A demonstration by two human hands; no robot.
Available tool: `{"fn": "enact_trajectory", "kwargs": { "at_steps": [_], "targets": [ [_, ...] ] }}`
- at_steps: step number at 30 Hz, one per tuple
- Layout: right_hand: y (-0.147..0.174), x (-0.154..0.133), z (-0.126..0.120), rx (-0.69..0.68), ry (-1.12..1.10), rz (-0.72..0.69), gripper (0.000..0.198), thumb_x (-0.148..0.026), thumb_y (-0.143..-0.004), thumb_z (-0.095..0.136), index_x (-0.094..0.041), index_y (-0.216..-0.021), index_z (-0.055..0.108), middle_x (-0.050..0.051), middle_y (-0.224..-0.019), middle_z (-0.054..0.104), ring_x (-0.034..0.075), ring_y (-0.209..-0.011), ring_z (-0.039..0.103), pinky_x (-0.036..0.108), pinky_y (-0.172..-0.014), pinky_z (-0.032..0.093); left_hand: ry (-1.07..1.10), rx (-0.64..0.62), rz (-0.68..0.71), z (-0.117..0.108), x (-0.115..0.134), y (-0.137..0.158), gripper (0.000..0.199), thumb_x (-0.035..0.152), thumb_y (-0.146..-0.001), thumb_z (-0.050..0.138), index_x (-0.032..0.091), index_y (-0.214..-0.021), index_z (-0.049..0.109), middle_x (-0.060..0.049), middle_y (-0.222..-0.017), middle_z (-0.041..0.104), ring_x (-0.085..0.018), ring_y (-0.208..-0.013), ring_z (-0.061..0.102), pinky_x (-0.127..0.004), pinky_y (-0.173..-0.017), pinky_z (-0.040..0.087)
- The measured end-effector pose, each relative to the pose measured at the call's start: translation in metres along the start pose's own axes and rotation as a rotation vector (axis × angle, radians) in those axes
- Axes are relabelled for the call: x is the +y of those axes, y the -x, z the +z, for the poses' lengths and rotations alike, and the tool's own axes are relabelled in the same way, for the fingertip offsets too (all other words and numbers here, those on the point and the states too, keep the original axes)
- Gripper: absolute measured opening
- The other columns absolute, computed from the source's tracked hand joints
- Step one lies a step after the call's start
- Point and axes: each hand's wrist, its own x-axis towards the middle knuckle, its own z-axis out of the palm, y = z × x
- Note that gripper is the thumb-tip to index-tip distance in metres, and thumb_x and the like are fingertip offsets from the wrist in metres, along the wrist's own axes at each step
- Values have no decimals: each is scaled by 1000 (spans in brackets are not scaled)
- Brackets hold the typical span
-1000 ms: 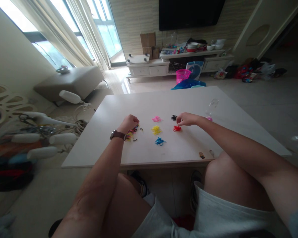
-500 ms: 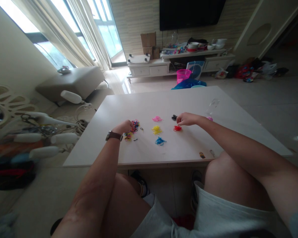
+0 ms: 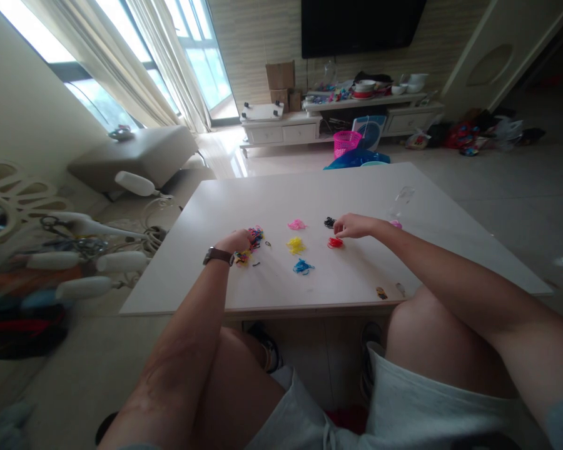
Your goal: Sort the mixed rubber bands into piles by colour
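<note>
My left hand (image 3: 237, 240), a watch on its wrist, is at the left edge of a mixed pile of small coloured rubber bands (image 3: 256, 235). Its fingers are curled in; what they grip is hidden. My right hand (image 3: 351, 225) hovers with bent, closed fingers between black bands (image 3: 329, 222) and red bands (image 3: 335, 242); anything in the fingertips is too small to make out. Pink bands (image 3: 297, 224), yellow bands (image 3: 295, 245) and blue bands (image 3: 303, 267) lie in separate heaps between the hands. Two loose dark bands lie beside the mixed pile.
The white table (image 3: 272, 197) spans the space before my knees. A clear plastic piece (image 3: 405, 194) lies at its right, a purple-pink heap (image 3: 396, 224) behind my right forearm. A small yellow-brown figure (image 3: 381, 292) lies near the front edge. White lamp-like arms (image 3: 136, 184) stand left.
My left hand has shifted slightly to the right and turned a little at the mixed pile. My right hand has hardly moved.
</note>
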Motion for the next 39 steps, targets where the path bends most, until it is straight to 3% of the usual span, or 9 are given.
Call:
{"fn": "enact_trajectory", "kwargs": {
  "at_steps": [8,21,28,35,39],
  "targets": [
    [0,-2,-1,-25,46,-8,20,-29,-81,66,-20,-96,76,6,-100,76,21,-89,69,25,-69,46,-134,-109,-140,-15,14,8,45,7,-64,54,11,-101,79,-7,-76,72,-18,-72,64,-22,-62,44],
    [-1,-2,0,-47,41,-5,23,-33,-80,68,-20,-97,76,6,-104,76,22,-92,69,27,-72,47,-16,-32,-205,-19,28,18,28,9,-70,63,11,-93,79,-2,-60,62,-14,-58,55,-23,-60,45],
    [-2,-3,1,-51,33,-3,24,-36,-79,70,-21,-97,77,6,-105,77,23,-93,69,28,-75,47,15,23,-222,-20,31,17,22,14,-68,71,13,-89,79,0,-53,58,-15,-59,57,-23,-62,46],
    [-2,-1,1,-80,13,-7,27,-41,-78,73,-22,-97,77,7,-106,76,24,-94,69,29,-77,48,-30,-5,-175,-14,22,12,17,13,-65,69,13,-81,77,-1,-57,62,-16,-64,60,-23,-63,46],
    [-5,2,3,-79,10,-14,29,-43,-77,74,-22,-96,77,7,-105,76,24,-93,69,29,-76,47,-78,74,-55,-1,20,4,29,11,-68,64,14,-93,79,-6,-73,71,-19,-76,65,-24,-74,50]
  ]
}}
